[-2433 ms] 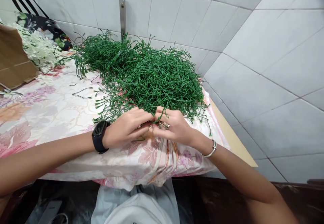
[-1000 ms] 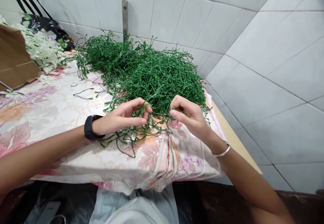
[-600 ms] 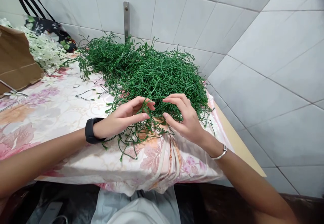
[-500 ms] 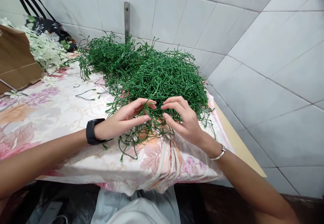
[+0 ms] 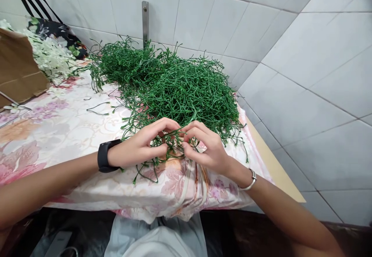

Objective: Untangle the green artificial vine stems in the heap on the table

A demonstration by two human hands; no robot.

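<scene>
A large tangled heap of thin green artificial flower stems (image 5: pixel 194 86) lies in front of me on the table. At its near edge my left hand (image 5: pixel 154 137), with a black band on the wrist, has its fingers curled around a green stem (image 5: pixel 174 132). Close against it, my right hand (image 5: pixel 207 146) pinches the same stem with bent fingers. A metal bangle (image 5: pixel 252 179) circles the right wrist. More loose stems hang below both hands, and the fingertips partly hide what they grip.
A floral tablecloth (image 5: pixel 95 133) covers the table, bunched at the front edge. White artificial flowers (image 5: pixel 54 61), brown cardboard (image 5: pixel 21 63) and a dark floral bag (image 5: pixel 58 32) are at the left. Tiled walls (image 5: pixel 203 12) close off the back and right. One bent stem (image 5: pixel 97 109) lies apart.
Both hands have come together and slightly nearer to me. My right hand has closed on the stem, which now runs between the two hands.
</scene>
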